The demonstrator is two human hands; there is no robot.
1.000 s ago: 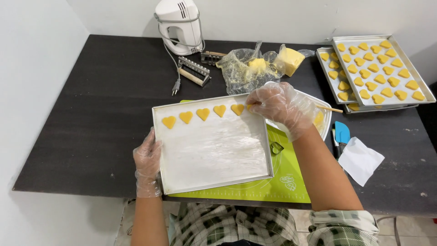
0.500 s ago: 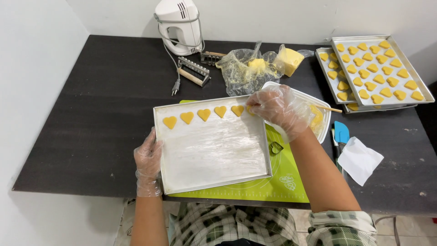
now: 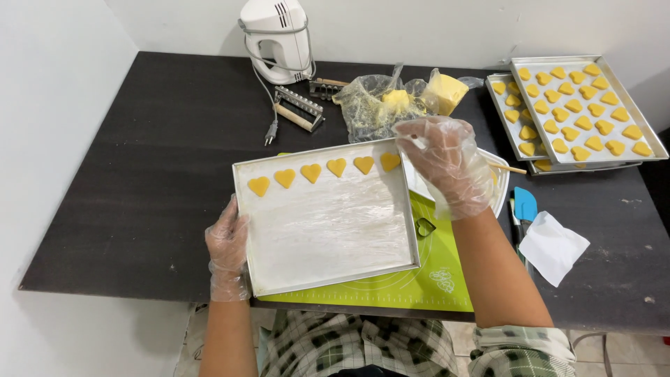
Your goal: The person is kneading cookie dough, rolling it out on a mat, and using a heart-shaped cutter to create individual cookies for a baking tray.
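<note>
Baking tray (image 3: 328, 230) lies on worktop (image 3: 139, 174) w/ long axis left-right, slightly skewed, left hand (image 3: 227, 244) clasping its left rim; right hand (image 3: 447, 164) hovers by top-right corner, grip loosely curled, contents unclear.

White hand mixer (image 3: 276, 35), blue spatula (image 3: 525, 204), white napkin (image 3: 553, 247), two filled trays of heart cookies (image 3: 583, 112)

Yellow heart cookies (image 3: 324, 170), green mat (image 3: 419, 279), black table (image 3: 139, 160).
</note>
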